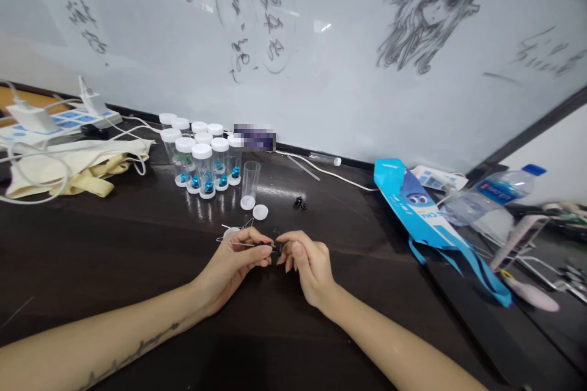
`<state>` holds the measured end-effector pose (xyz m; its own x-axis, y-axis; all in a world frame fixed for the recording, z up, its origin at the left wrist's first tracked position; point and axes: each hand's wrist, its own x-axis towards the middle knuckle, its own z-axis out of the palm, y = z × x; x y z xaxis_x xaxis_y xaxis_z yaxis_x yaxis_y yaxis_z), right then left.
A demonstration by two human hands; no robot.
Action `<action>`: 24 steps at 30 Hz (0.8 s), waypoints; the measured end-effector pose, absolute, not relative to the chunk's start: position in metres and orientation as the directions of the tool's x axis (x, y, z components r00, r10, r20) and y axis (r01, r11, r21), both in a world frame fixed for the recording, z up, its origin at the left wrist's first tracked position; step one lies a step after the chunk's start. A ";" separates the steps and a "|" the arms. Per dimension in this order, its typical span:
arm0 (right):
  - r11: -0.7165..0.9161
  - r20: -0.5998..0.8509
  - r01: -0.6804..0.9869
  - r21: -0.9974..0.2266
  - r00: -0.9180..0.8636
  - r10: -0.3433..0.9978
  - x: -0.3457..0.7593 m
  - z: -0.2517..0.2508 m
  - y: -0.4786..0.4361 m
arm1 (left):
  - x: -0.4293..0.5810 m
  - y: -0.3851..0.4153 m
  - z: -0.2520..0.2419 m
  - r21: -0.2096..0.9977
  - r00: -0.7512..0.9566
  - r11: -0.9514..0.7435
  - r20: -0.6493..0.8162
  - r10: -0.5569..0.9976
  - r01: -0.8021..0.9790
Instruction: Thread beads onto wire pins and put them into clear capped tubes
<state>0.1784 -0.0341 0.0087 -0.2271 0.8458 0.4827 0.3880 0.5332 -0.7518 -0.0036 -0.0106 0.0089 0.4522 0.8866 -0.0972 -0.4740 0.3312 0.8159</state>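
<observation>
Both my hands rest on the dark table, fingertips meeting. My left hand (233, 263) pinches a thin metal wire clip (233, 240) that sticks out to the left. My right hand (307, 263) is curled in a pinch against a small black part (276, 248) between the two hands. Just beyond them stand an uncapped clear tube (250, 185) and its loose white cap (260, 212). Behind these is a cluster of several capped clear tubes (202, 162), some with blue pieces inside. A few small black parts (300, 203) lie to the right of the open tube.
A cream cloth bag (77, 165) with white cables and a power strip (68, 119) lie at the left. A blue paper bag (422, 211) and a water bottle (499, 189) sit at the right by the table edge. A whiteboard wall with sketches rises behind.
</observation>
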 end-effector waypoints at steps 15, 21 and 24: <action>0.556 0.492 0.388 -0.735 -0.259 0.831 0.178 0.009 -0.034 | -0.003 -0.010 0.008 0.807 0.476 0.338 -0.080 0.876 -0.485; 0.551 0.496 0.389 -0.738 -0.240 0.835 0.178 0.010 -0.034 | -0.004 -0.010 0.007 0.806 0.470 0.338 -0.085 0.879 -0.486; 0.563 0.502 0.387 -0.730 -0.255 0.827 0.179 0.008 -0.034 | -0.004 -0.009 0.007 0.807 0.475 0.339 -0.084 0.876 -0.483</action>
